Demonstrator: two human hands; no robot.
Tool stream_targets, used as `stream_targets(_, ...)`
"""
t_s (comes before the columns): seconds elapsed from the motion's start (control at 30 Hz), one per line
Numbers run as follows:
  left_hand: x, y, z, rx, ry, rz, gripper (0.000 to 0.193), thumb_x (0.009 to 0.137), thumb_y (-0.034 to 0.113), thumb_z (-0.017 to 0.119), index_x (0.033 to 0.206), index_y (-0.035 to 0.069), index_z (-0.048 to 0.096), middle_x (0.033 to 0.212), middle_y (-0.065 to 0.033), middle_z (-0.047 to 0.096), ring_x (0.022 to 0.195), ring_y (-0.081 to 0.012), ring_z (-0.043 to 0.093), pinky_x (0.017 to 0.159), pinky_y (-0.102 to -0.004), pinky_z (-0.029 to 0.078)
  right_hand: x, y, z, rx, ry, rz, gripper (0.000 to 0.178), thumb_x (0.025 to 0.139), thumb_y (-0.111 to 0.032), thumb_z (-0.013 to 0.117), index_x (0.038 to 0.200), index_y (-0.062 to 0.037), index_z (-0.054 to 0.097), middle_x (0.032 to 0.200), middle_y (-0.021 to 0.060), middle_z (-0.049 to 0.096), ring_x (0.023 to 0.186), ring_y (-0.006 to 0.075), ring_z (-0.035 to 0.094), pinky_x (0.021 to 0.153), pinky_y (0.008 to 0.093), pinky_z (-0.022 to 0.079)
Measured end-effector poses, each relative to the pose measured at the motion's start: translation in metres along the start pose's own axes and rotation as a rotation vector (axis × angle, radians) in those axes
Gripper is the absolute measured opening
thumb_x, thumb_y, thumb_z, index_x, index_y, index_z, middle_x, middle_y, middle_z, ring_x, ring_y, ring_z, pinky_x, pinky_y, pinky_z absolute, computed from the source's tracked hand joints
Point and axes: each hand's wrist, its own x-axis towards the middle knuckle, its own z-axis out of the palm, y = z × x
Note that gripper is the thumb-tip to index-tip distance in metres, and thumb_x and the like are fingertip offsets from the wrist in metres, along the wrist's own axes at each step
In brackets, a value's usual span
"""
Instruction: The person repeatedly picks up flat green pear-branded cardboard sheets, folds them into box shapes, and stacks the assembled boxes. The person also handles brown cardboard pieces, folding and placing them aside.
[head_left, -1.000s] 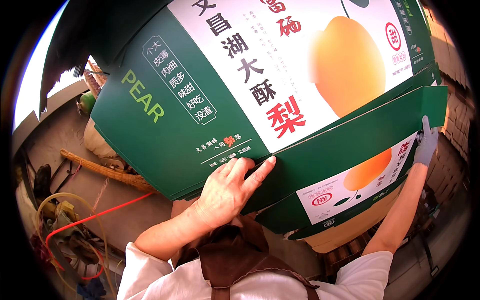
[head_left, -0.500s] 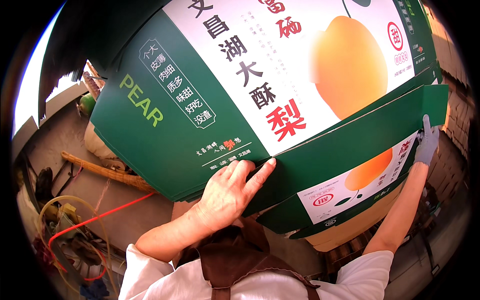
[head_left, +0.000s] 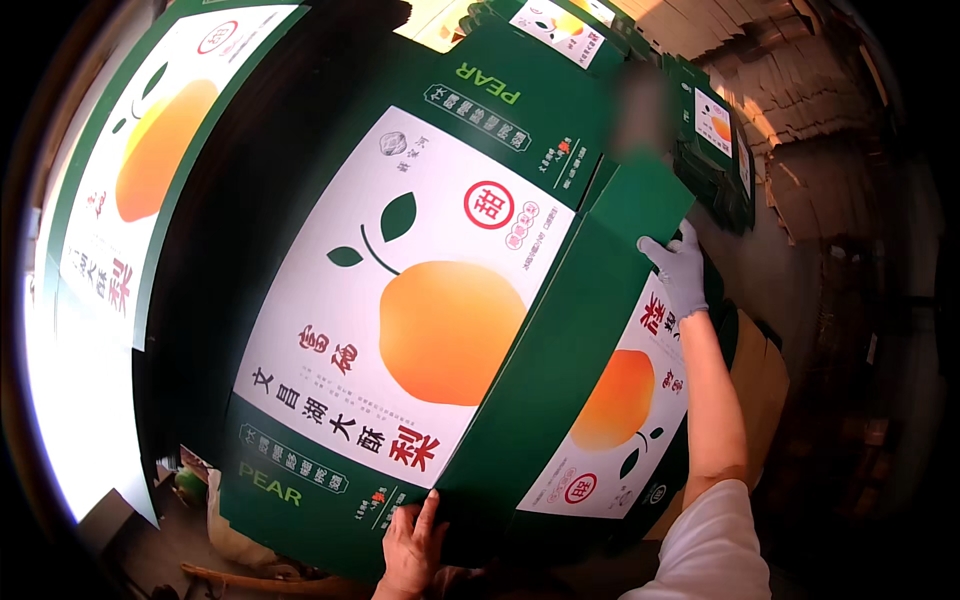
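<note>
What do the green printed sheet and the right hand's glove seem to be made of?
Green printed sheet: probably cardboard with a smooth, perhaps lightly coated print; broad panels meet at fold creases. Glove: likely knitted fabric, as it looks pale, matte and close-fitting; any weave is too small to confirm.

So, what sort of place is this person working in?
Probably a fruit-packing workshop or carton store: a large green carton with printed fruit lies in front, similar printed cartons lie beyond it, and brown stacks, seemingly cardboard, stand at upper right.
</note>
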Motion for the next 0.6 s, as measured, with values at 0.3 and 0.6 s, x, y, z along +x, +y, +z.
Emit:
stream_targets(0.3, -0.002, -0.004, 0.002, 0.014, 0.007, 0.033, 0.069, 0.074, 0.007, 0.080, 0.138, 0.006, 0.053, 0.099, -0.0166, 0.058, 0.085, -0.0348, 0.060, 0.069, -0.0427, 0.052, 0.000, 0.007, 0.010, -0.103, 0.001, -0.002, 0.075, 0.079, -0.008, 0.077, 0.143, 0.0017, 0.040, 0.088, 0.0056, 0.068, 0.077, 0.0082, 0.062, 0.073, 0.0214, 0.049)
stream_targets(0.6, -0.001, -0.004, 0.001, 0.001, 0.002, 0.057, 0.070, 0.075, 0.006, 0.078, 0.139, 0.005, 0.050, 0.103, -0.0194, 0.059, 0.088, -0.0380, 0.060, 0.073, -0.0452, 0.052, 0.005, 0.016, 0.006, -0.139, -0.014, -0.008, 0.076, 0.080, -0.005, 0.076, 0.145, 0.0029, 0.037, 0.094, 0.0083, 0.069, 0.081, 0.0087, 0.064, 0.073, 0.0208, 0.050)
